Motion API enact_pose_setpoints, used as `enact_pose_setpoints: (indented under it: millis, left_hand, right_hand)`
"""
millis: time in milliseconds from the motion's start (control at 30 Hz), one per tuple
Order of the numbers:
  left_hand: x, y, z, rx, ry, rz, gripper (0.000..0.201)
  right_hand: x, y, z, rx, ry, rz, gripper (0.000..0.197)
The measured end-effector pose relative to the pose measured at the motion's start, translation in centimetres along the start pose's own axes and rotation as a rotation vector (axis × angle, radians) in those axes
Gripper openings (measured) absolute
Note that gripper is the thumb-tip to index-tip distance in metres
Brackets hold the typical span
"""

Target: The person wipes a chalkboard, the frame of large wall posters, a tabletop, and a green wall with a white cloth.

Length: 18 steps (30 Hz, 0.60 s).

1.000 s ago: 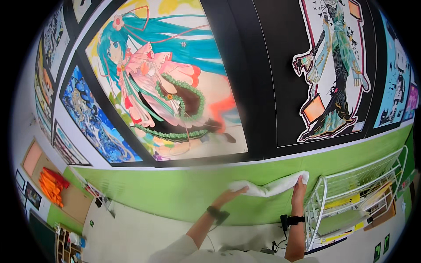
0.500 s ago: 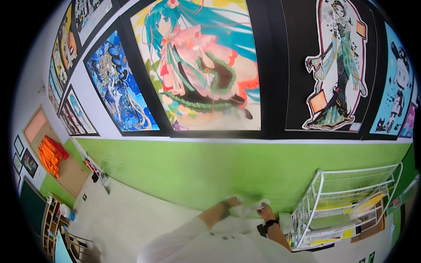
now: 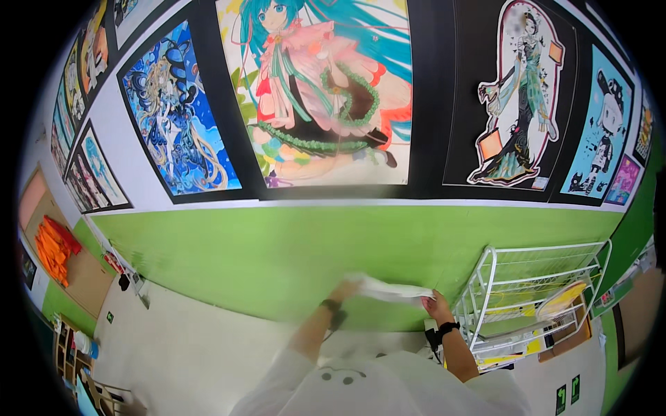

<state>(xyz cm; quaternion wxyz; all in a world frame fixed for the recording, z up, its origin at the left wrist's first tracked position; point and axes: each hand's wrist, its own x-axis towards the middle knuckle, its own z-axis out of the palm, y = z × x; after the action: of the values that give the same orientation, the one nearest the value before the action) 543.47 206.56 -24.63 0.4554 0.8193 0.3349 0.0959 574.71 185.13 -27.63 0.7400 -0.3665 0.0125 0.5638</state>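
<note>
A thin white cloth (image 3: 394, 289), perhaps a wipe, is stretched sideways between my two hands in front of the green lower wall (image 3: 277, 256). My left hand (image 3: 345, 288), blurred by motion, is closed on its left end. At the other end, the fingers of my right hand (image 3: 436, 306) pinch a corner. Both forearms reach up from white sleeves, each with a dark band at the wrist. Whether the cloth is folded or single cannot be made out.
To the right, a white wire rack (image 3: 490, 298) holding papers and yellow items stands close to my right forearm. Framed drawings (image 3: 333, 97) cover the wall above. At left are a door with orange clothing (image 3: 55, 246) and a wooden shelf (image 3: 66, 353).
My hands have moved apart and slightly up, and the white cloth, bunched between them before, is now spread into a long strip. The view has shifted, with the rack appearing further left.
</note>
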Motion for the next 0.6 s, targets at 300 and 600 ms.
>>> enact_pose_setpoints:
  millis: [300,600]
  left_hand:
    - [0.4,13.0,-4.3,-0.374,0.197,0.25,0.039]
    - [2.2,16.2,-13.7,-0.117,0.418,0.522,0.031]
  right_hand:
    - [-2.5,-8.5,8.3,0.239,-0.112,-0.139,0.02]
    - [-5.7,-14.8,19.8,0.048,-0.514,-0.193,0.024]
